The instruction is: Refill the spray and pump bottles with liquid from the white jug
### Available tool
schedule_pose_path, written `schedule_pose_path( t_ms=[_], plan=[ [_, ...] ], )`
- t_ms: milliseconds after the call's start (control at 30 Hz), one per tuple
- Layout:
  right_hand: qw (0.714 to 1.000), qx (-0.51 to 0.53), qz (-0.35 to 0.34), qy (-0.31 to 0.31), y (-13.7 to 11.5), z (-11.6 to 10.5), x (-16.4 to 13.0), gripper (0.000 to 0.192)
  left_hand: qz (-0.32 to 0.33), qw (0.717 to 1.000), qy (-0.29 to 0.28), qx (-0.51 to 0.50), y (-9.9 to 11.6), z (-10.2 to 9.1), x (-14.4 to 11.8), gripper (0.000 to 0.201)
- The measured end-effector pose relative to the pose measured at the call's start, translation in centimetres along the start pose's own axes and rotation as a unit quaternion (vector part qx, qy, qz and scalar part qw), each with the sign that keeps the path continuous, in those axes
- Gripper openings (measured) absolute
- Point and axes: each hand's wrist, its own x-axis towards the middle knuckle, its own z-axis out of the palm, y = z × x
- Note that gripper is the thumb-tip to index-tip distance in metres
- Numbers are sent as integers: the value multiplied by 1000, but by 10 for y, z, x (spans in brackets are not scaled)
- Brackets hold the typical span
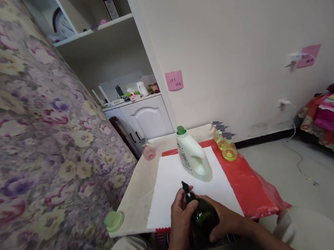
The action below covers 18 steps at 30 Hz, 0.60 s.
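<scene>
Down at the near edge of the table, both hands grip a dark green pump bottle: the left hand wraps its neck by the black pump, the right hand clasps its body. Just beyond, a white detergent bottle stands on the white sheet.

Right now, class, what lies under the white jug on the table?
The white jug stands on a white sheet, which overlaps a red sheet on the table. What is under the white sheet beneath the jug is covered.
</scene>
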Motion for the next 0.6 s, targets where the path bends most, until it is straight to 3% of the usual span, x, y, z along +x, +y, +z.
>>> schedule_pose_path(
  t_ms=[333, 600],
  plan=[
    [1000, 23, 0, -4, 0, 0, 1, 110, -7, 998, -23, 53, 8, -2, 4, 33],
    [998, 53, -1, -28, -4, 1, 1, 102, -31, 995, -89, 43, 6, -21, 0, 38]
  ],
)
